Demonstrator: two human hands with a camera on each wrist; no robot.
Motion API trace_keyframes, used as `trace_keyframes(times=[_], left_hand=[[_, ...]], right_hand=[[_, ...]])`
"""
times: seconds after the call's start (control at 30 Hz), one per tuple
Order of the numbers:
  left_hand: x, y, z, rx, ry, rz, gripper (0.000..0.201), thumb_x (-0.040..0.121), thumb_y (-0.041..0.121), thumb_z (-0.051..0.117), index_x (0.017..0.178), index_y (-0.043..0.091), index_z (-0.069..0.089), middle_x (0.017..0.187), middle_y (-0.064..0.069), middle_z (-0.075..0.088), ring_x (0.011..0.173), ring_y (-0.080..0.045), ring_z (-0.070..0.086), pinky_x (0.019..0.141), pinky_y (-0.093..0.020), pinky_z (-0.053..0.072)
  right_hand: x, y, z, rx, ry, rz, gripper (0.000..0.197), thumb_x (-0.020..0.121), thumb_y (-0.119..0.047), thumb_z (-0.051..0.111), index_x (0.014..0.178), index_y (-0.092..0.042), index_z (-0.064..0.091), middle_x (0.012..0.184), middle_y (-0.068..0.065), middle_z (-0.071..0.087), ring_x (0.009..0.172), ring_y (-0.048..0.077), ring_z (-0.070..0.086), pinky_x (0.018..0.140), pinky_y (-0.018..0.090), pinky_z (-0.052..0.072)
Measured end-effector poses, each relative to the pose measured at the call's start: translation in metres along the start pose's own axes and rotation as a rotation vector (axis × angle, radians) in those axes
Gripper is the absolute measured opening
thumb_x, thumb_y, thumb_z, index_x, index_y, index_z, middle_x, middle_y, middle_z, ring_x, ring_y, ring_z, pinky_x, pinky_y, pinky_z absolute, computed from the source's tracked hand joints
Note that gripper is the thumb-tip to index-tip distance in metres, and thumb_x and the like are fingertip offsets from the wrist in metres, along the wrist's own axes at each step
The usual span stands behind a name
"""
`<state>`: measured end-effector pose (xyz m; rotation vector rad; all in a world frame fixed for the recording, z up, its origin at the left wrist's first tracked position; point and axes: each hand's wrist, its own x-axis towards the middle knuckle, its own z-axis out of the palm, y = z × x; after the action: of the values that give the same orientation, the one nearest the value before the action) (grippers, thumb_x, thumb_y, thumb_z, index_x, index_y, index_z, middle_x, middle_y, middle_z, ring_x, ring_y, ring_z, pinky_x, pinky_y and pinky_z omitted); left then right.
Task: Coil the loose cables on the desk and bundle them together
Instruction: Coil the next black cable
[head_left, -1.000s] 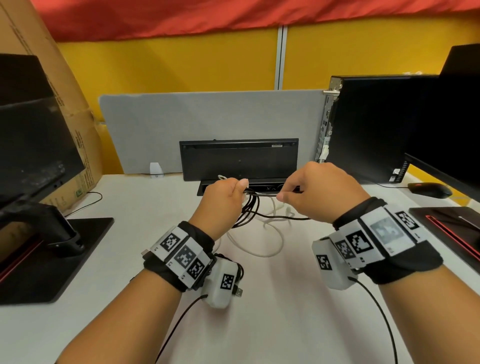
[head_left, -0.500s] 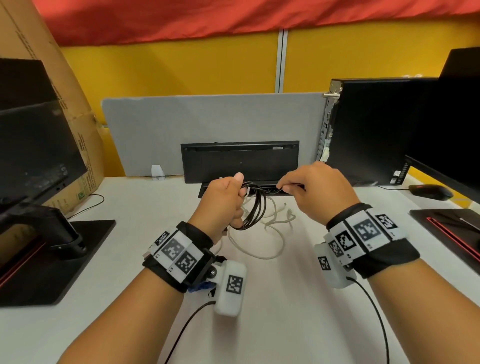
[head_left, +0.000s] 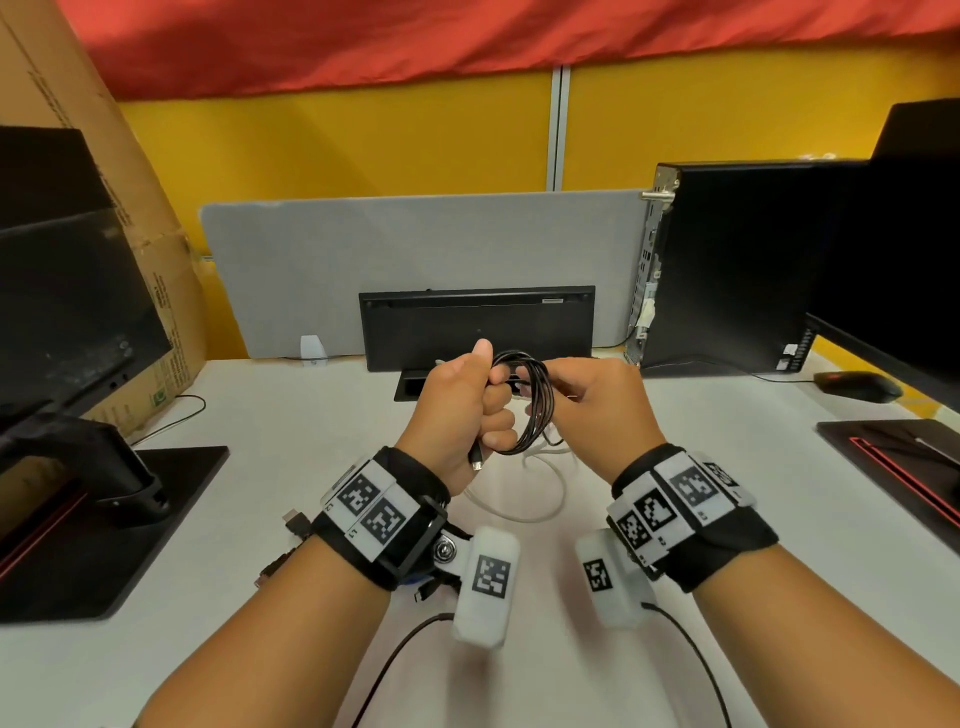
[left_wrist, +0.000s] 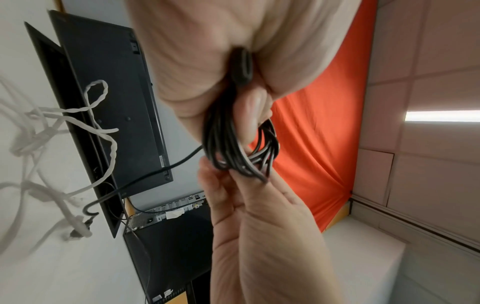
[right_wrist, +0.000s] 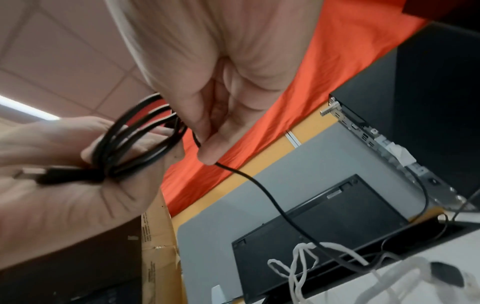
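My left hand (head_left: 462, 410) grips a coil of black cable (head_left: 535, 405) above the desk, fingers curled round the loops (left_wrist: 233, 148), with the USB plug (right_wrist: 33, 174) sticking out below the fist. My right hand (head_left: 597, 410) pinches the loose tail of the same black cable (right_wrist: 207, 156) right beside the coil; the tail runs down toward the desk slot. A white cable (head_left: 524, 499) lies loose and tangled on the white desk (head_left: 519, 675) under both hands, also seen in the wrist views (left_wrist: 52, 131) (right_wrist: 306, 259).
A black keyboard (head_left: 478, 327) stands on edge against a grey divider (head_left: 415, 249) behind an open cable slot (head_left: 410, 387). A PC tower (head_left: 727, 260), mouse (head_left: 857, 387) and monitor stand at right. At left are a monitor stand (head_left: 93, 499) and cardboard box (head_left: 156, 291).
Both hands rose off the desk and came closer together. The black cable's loose length has been gathered into more loops in the left hand.
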<state>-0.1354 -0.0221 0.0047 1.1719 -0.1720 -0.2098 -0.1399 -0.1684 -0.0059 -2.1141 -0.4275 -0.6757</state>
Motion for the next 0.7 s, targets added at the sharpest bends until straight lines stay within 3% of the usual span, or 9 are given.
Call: trace_keyframes(times=[0.13,0.23,0.37,0.57,0.7], left_hand=[[0.0015,-0.0020,-0.0002,-0.040,0.027,0.012,0.042,0.104,0.040,0.034,0.070,0.016,0.045,0.053,0.005,0.023,0.041,-0.007,0.019,0.037,-0.019,0.021],[0.0014,-0.0027,0.0003,-0.048,0.028,0.018,0.043,0.104,0.039,0.034,0.070,0.015,0.046,0.052,0.004,0.024,0.040,-0.007,0.019,0.037,-0.019,0.021],[0.0001,-0.0027,0.0007,-0.087,-0.013,0.010,0.043,0.104,0.039,0.034,0.070,0.015,0.046,0.051,0.005,0.025,0.039,-0.006,0.020,0.036,-0.018,0.022],[-0.0011,-0.0045,0.0050,-0.061,-0.028,0.025,0.042,0.104,0.039,0.033,0.071,0.015,0.045,0.054,0.004,0.022,0.042,-0.008,0.018,0.040,-0.021,0.018],[0.0030,-0.0041,0.0052,-0.032,0.021,0.049,0.042,0.104,0.039,0.033,0.071,0.015,0.043,0.053,0.004,0.022,0.041,-0.007,0.017,0.040,-0.021,0.017]], right_hand=[[-0.0022,-0.0003,0.0048,0.366,0.074,0.197,0.017,0.081,0.001,0.069,0.087,-0.014,0.076,0.074,0.002,0.074,0.068,0.012,0.071,0.061,0.019,0.055],[-0.0023,-0.0032,0.0045,0.586,0.048,0.277,0.023,0.084,0.004,0.061,0.087,-0.011,0.077,0.078,0.007,0.076,0.074,0.021,0.073,0.066,0.025,0.058],[-0.0030,-0.0011,0.0034,0.666,0.007,0.312,0.020,0.089,-0.001,0.059,0.097,-0.008,0.076,0.086,0.009,0.076,0.082,0.024,0.073,0.074,0.032,0.060],[-0.0029,-0.0020,0.0019,0.727,-0.012,0.457,0.014,0.087,-0.010,0.067,0.097,-0.004,0.075,0.090,0.016,0.074,0.085,0.028,0.071,0.075,0.032,0.058],[-0.0018,-0.0063,-0.0030,1.045,-0.082,0.598,0.023,0.091,-0.010,0.055,0.095,0.006,0.070,0.097,0.023,0.070,0.091,0.033,0.067,0.084,0.040,0.058]])
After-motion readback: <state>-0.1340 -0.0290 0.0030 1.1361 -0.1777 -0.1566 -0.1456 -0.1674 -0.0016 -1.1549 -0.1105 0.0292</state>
